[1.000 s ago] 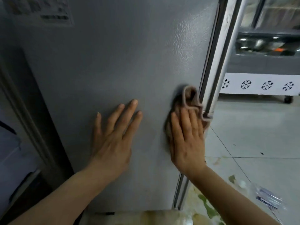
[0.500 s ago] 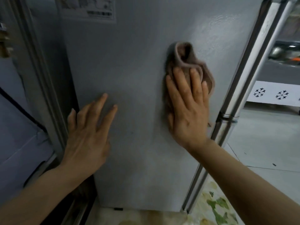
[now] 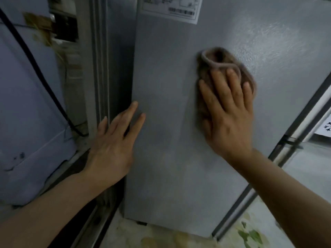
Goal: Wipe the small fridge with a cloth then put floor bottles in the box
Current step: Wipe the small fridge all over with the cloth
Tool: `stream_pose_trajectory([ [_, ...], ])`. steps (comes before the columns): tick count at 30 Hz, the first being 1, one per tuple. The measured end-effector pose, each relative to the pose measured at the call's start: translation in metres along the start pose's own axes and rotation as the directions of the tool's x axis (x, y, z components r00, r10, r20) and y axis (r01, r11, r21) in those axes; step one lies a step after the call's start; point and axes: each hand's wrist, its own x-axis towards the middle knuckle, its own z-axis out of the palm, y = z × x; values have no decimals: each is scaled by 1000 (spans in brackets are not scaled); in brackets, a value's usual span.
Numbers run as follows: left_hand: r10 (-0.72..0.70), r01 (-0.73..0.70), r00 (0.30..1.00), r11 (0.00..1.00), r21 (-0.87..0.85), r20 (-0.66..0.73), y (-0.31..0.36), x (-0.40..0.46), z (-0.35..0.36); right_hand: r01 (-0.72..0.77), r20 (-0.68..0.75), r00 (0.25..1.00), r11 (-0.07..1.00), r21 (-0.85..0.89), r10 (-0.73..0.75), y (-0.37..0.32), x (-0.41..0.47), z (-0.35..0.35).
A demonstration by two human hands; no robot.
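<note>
The grey side panel of the small fridge (image 3: 170, 140) fills the middle of the view. My right hand (image 3: 227, 111) presses a crumpled brown cloth (image 3: 215, 59) flat against the panel, fingers spread over it. My left hand (image 3: 114, 138) lies flat near the panel's left edge, fingers apart and holding nothing. No bottles or box are in sight.
A white label (image 3: 172, 8) is stuck at the panel's top. A metal frame (image 3: 100, 59) and a black cable (image 3: 35, 68) over a pale blue surface lie to the left. The fridge's front trim (image 3: 286, 145) runs diagonally at right, above a floral floor covering (image 3: 250, 235).
My right hand has slid the cloth up and leftward across the panel, away from the front trim. My left hand has shifted toward the panel's left edge. The view has panned left.
</note>
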Motion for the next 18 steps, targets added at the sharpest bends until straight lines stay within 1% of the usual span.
stream_pose_trajectory([
  [2,14,-12,1000,999,-51,22,-1,1,3,-36,-60,997,999,36,38,-13,9,8],
  [3,16,-15,1000,997,-75,25,-1,1,4,-23,-54,998,998,59,26,-21,3,13],
  [4,21,-19,1000,995,-97,20,-1,1,4,20,-20,1000,996,84,-19,-31,-10,19],
  [5,27,-25,1000,993,-115,17,-1,-1,4,91,42,995,990,105,-95,-42,-26,24],
  [6,35,-33,999,991,-128,19,-1,-3,4,182,124,973,977,113,-196,-52,-43,29],
  [8,46,-41,998,991,-126,37,-2,-10,2,369,300,874,924,102,-382,-67,-73,34],
  [9,46,-40,998,992,-123,49,-4,-15,0,431,374,819,897,100,-435,-72,-82,34],
  [10,42,-34,997,991,-127,60,-5,-19,-1,460,424,782,882,103,-458,-73,-87,32],
  [11,31,-21,997,990,-138,68,-8,-24,-3,464,440,770,879,109,-462,-73,-86,30],
  [12,14,-3,997,989,-150,70,-11,-28,-6,444,420,789,889,114,-448,-70,-79,27],
  [13,-7,18,998,988,-154,69,-14,-30,-8,405,371,830,907,114,-417,-67,-66,24],
  [15,-49,58,997,987,-151,65,-21,-34,-10,283,231,926,954,103,-299,-61,-27,21],
  [16,-67,76,996,985,-157,65,-24,-35,-9,221,165,958,971,93,-234,-59,-4,23],
  [18,-90,99,994,980,-173,63,-28,-37,-7,123,56,990,990,72,-127,-62,31,29],
])
